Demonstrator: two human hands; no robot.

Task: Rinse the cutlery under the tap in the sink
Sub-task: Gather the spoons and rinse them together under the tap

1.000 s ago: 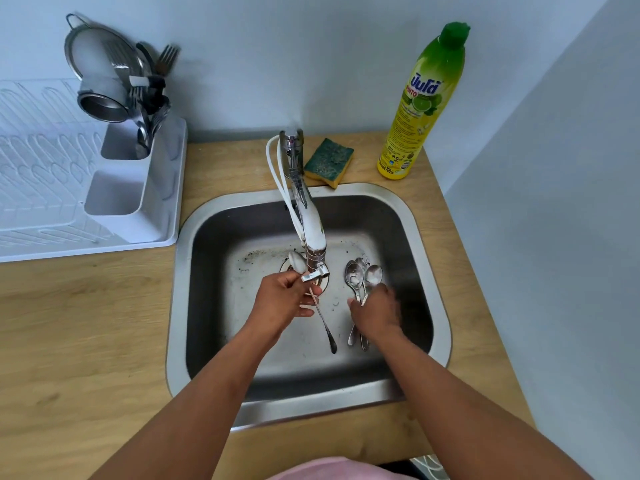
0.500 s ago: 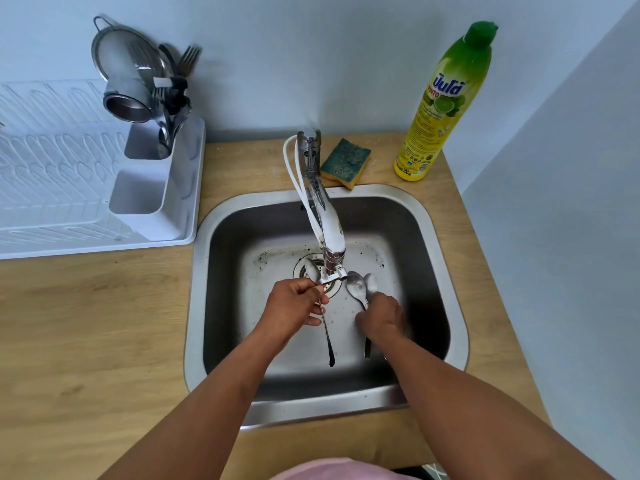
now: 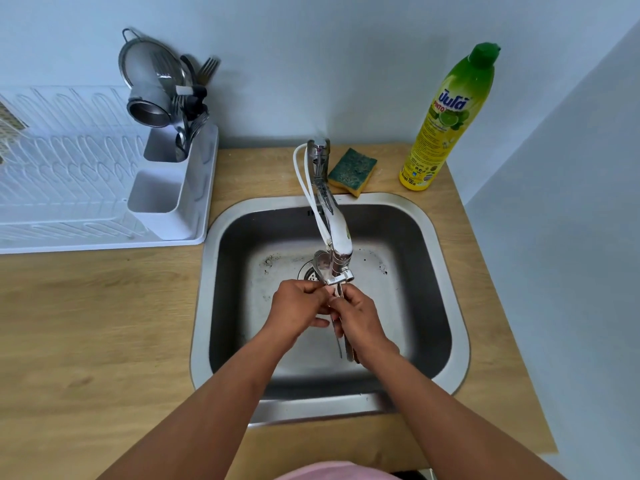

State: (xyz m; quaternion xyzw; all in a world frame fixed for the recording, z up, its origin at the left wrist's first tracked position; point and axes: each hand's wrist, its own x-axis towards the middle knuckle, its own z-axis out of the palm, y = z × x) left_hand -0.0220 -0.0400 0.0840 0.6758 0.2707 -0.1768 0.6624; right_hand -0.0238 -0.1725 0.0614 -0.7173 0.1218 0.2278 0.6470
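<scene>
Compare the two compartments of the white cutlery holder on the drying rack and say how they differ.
The far compartment holds upright cutlery, and a steel strainer leans above it; the near compartment shows nothing inside. The far compartment stands next to the wall; the near compartment stands closer to the sink. Both are white, open-topped pockets of one holder at the rack's right end.

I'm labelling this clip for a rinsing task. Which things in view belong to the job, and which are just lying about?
In the job:
- left hand
- right hand
- spoons, held by both hands
- tap
- sink

Lying about:
- sponge
- dish soap bottle
- drying rack
- strainer
- fork
</scene>
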